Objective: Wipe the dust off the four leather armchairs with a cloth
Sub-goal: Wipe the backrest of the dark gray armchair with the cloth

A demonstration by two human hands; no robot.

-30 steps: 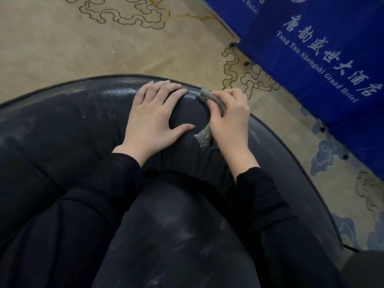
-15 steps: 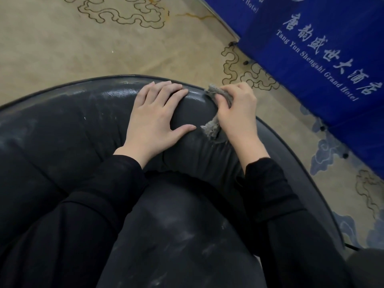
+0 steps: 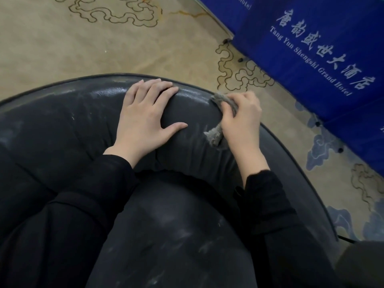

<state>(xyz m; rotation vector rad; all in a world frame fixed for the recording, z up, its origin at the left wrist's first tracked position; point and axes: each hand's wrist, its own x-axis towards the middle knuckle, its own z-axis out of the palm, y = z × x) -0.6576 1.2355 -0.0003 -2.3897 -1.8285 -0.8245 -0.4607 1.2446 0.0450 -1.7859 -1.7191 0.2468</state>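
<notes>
Filling the lower part of the head view, a rounded black leather armchair [image 3: 62,129] is seen from above, its curved backrest arching across the middle and its seat cushion [image 3: 166,235] lying nearer the camera. Pale dust smears are spread over both the seat and the padded back.

The left hand [image 3: 143,119] is laid flat on top of the backrest, palm down; its fingers [image 3: 153,88] are stretched out together over the far edge and the thumb is splayed to the right, so nothing is held by it. The right hand [image 3: 241,119] is placed just to the right on the same backrest, well clear of the left thumb. Its fingers [image 3: 247,98] are curled closed around a crumpled grey cloth [image 3: 225,100], which is pressed against the leather at the top edge; one frayed end of the cloth is seen sticking out below the hand, lying on the inner face of the backrest.

Both forearms are covered by black sleeves [image 3: 87,183] that reach to the wrists.

Behind the chair a beige carpet [image 3: 62,42] with dark cloud-scroll outlines is spread, and blue cloud motifs are shown at its right side. At the upper right a blue fabric cover [image 3: 332,28] is printed with white Chinese characters and the words "Tang Yun Shengshi Grand Hotel".
</notes>
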